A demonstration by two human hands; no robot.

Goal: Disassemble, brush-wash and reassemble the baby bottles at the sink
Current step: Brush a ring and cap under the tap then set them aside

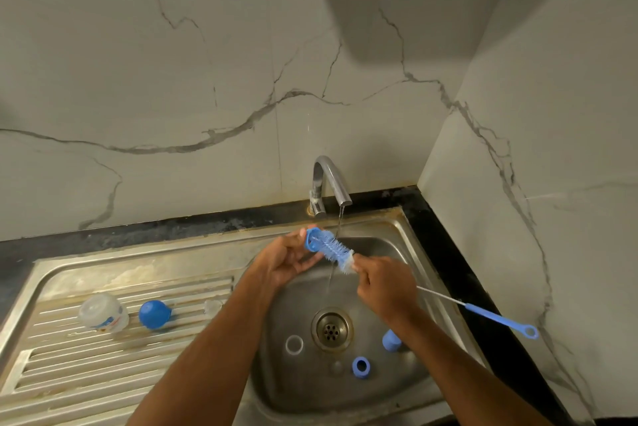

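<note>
**Me:** Head view, looking down on the sink (407, 229). My left hand (288, 261) is curled round a blue ring collar (312, 239), pinching it under the tap (331, 180), which stands at twelve o'clock from the drain (332, 329). My right hand (383, 287) is closed round the wire stem of the bottle brush (336, 249), just behind the bristles; its blue handle (500, 318) trails off toward four o'clock over the counter edge.

**You:** So which step is this?

**Me:** Brush-washing, I'd say. The bristles are pushed through the collar and the stream of water (336, 253) falls across them.

**You:** And the other parts?

**Me:** In the basin: a clear ring (294, 344) at eight o'clock from the drain, a small blue ring (360, 366) at five o'clock, another blue piece (392, 339) at three o'clock. Out on the drainboard (103, 374), toward nine o'clock, lie a clear bottle (103, 313) on its side and a blue cap (154, 313) beside it, apart.

**You:** What does the next move need?

**Me:** Probably turning the collar while drawing the brush back and forth, keeping a firm grip, since wet plastic slips. Much is left unwashed, by my reckoning.
</note>
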